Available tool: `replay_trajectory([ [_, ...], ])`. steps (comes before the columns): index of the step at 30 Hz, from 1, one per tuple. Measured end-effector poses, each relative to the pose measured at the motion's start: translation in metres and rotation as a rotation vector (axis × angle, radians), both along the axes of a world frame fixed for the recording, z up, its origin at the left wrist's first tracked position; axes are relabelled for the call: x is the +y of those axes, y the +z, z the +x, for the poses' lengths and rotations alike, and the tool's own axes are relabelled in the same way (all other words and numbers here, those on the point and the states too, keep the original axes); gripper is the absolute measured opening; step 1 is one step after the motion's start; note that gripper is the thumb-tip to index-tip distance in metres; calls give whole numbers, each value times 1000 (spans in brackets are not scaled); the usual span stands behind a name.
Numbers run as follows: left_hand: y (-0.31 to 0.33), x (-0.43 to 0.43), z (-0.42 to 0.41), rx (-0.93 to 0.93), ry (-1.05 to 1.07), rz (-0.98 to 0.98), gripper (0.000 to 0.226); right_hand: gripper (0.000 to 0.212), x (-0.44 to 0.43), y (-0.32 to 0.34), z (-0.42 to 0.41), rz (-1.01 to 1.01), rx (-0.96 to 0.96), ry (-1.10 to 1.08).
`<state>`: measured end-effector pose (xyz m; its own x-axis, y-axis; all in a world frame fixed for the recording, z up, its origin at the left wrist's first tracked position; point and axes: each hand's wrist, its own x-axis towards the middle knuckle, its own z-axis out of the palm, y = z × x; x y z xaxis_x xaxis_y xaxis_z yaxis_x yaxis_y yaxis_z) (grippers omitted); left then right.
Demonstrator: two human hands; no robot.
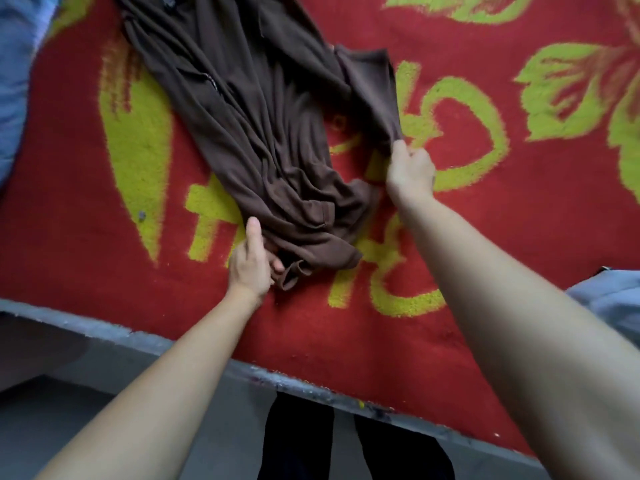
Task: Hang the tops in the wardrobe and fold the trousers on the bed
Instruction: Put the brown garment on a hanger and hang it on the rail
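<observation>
Brown trousers [249, 109] lie crumpled lengthwise on the bed, which is covered by a red blanket with yellow-green patterns [485, 220]. My left hand [251, 261] grips the near end of the trousers, thumb on top and fingers curled under the cloth. My right hand [410, 171] pinches the end of a narrower strip of the same brown fabric, lifted a little off the blanket at the right. The far end of the trousers runs out of the top of the view.
The bed's grey front edge [138, 337] runs diagonally across the bottom. Blue-grey cloth [17, 81] lies at the far left, and more grey fabric [613, 299] at the right edge. My dark-clad legs [301, 441] stand below the bed edge.
</observation>
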<state>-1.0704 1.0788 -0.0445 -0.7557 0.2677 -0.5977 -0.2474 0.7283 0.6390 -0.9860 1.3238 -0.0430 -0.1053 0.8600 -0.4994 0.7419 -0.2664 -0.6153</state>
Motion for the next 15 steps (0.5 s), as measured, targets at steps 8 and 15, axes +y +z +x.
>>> replay_trajectory([
  [8,22,27,3,565,-402,-220,70,38,-65,9,131,9,-186,139],
  [15,25,22,6,453,-490,-370,16,34,-73,21,198,-4,-463,137],
])
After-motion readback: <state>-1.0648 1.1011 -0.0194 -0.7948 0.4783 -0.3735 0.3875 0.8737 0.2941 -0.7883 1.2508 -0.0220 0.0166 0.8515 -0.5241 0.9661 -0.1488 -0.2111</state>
